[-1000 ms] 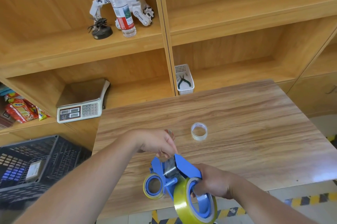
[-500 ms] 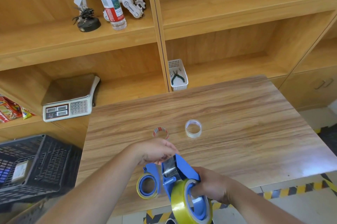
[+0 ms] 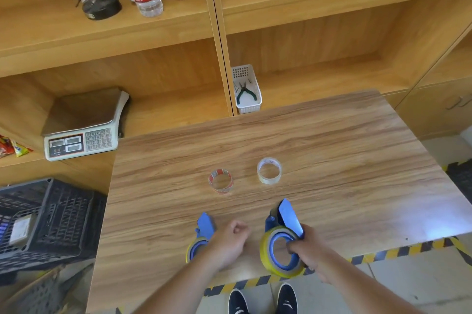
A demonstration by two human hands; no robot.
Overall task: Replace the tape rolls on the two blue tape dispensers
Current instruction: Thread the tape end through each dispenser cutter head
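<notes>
While right hand (image 3: pixel 310 249) grips right dispenser (image 3: pixel 283 239) upright on table (image 3: pixel 332 160) — left hand (image 3: pixel 228 243) fisted, empty, beside left dispenser (image 3: pixel 201 237).

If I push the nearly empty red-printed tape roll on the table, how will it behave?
The red-printed tape roll looks like a thin, hollow ring with little tape left, so it is probably very light and would slide easily on the smooth wooden table. It lies flat on its side, so it is unlikely to roll. Its thin wall may flex if squeezed.

Two dispensers (image 3: pixel 282 234) side by side on table (image 3: pixel 332 160), two rolls (image 3: pixel 221 181) behind.
</notes>
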